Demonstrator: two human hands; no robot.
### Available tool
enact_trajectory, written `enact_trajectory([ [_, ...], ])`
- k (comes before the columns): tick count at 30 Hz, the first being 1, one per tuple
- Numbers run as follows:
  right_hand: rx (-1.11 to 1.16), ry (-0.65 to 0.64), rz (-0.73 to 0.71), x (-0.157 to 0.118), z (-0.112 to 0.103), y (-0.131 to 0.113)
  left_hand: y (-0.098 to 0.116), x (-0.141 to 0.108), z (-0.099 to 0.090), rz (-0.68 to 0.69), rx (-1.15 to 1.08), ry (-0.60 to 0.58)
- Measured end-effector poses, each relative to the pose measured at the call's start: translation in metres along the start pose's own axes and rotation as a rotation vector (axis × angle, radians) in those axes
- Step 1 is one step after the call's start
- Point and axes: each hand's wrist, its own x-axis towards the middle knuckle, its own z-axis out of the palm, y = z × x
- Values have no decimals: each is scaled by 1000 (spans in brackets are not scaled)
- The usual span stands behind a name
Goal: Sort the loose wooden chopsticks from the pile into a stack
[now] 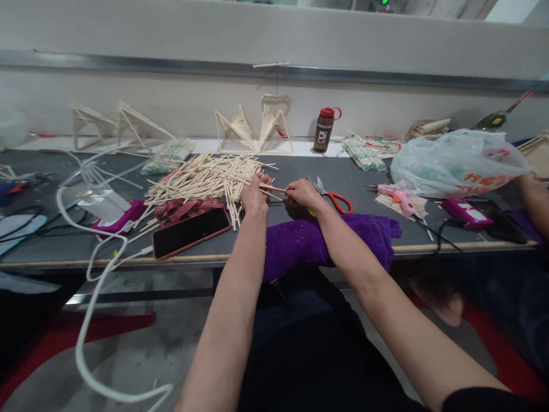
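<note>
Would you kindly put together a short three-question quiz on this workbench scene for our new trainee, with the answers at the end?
1. Multiple choice: which of these lies nearest to the right hand? A) the phone; B) the scissors; C) the pink glue gun.
2. True or false: the red-lidded bottle stands upright, farther back than the hands.
3. Fill in the gap: the left hand holds thin, pale ____.

Key: 1. B, the scissors; 2. True; 3. sticks.
</note>
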Motion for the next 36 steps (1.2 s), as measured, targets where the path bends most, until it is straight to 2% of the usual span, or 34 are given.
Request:
enact_trajectory([
  [3, -18, 44, -25, 1, -1, 2, 1, 0, -1, -10, -6, -4],
  [9, 304, 99, 59, 4, -6, 6, 6, 8, -8, -90, -174, 35],
  [15, 453, -67, 68, -5, -3, -2, 8, 14, -13, -85, -273, 27],
  [17, 458, -97, 40, -7, -1, -4, 8, 13, -12, -72, -261, 18],
  [20, 426, -71, 10, -7, 2, -6, 7, 10, -10, -36, -235, -19],
  [29, 283, -38, 24, -4, 7, -6, 5, 5, -7, -25, -213, -78],
  [36, 353, -176, 20, -7, 3, -6, 9, 5, -8, -35, -232, -112],
])
